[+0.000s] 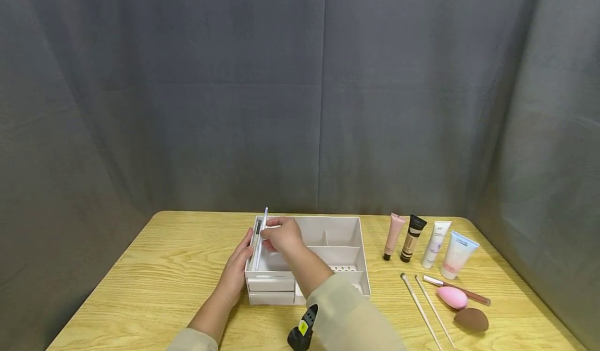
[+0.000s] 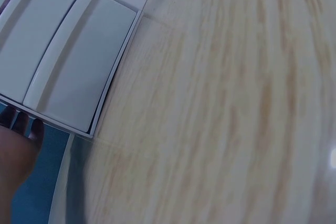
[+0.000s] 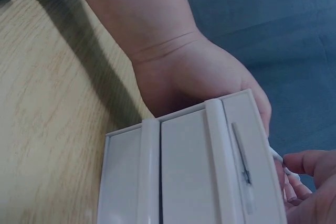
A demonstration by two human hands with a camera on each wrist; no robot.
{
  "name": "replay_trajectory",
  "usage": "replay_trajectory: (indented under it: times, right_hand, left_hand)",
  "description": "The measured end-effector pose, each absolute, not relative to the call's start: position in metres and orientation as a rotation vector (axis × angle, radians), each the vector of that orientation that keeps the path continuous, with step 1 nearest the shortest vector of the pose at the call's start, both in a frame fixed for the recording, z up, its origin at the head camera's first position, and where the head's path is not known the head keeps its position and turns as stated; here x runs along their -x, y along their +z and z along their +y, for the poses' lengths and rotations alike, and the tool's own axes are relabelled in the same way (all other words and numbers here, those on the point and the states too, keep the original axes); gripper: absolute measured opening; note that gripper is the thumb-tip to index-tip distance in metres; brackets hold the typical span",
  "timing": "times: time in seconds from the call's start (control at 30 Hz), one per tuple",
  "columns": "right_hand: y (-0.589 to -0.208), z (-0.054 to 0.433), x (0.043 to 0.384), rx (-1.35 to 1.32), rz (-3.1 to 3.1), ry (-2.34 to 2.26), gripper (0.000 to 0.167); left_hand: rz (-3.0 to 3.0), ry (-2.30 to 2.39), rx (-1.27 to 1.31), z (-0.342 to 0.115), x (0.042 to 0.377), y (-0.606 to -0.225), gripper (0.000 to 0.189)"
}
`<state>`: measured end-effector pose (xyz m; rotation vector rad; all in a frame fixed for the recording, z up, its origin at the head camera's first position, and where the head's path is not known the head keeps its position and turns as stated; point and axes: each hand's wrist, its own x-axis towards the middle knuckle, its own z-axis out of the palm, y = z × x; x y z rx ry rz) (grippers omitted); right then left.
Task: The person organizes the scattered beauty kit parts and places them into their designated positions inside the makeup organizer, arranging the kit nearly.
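Observation:
A white makeup organizer [image 1: 328, 247] with open compartments stands at the table's middle, its two small drawers [image 3: 184, 161] at front left. My right hand [image 1: 283, 235] is over the left compartment and pinches a slim, white, pen-like stick [image 1: 265, 216] with a pale purple tip. The stick stands nearly upright, its lower part inside that compartment. Beside it, along the left wall, lies another slim stick with a dark part [image 1: 258, 228]. My left hand [image 1: 234, 273] rests against the organizer's outer left side; its fingertips [image 2: 21, 123] touch the edge in the left wrist view.
At right stand a pink tube [image 1: 394, 235], a black-capped beige tube [image 1: 410, 244], a white tube [image 1: 435, 244] and a blue-pink tube [image 1: 458, 256]. Nearer lie two thin brushes [image 1: 419, 309], a brown lip-gloss tube [image 1: 469, 293], a pink sponge [image 1: 452, 298] and a brown sponge [image 1: 471, 320].

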<state>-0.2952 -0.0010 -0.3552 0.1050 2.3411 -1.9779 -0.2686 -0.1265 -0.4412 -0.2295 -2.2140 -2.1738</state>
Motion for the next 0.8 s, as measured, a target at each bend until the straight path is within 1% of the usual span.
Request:
replay_trajectory:
  times: [0.43, 0.8]
  right_hand:
    - [-0.366, -0.011, 0.295, -0.205, 2.367, -1.917, 0.017]
    - [-0.369, -0.014, 0.294, -0.165, 2.454, -1.861, 0.016]
  left_hand:
    - [-2.224, -2.17, 0.231, -0.127, 0.27, -0.444, 0.056]
    - [-2.224, -2.162, 0.245, -0.128, 0.271, -0.445, 0.056]
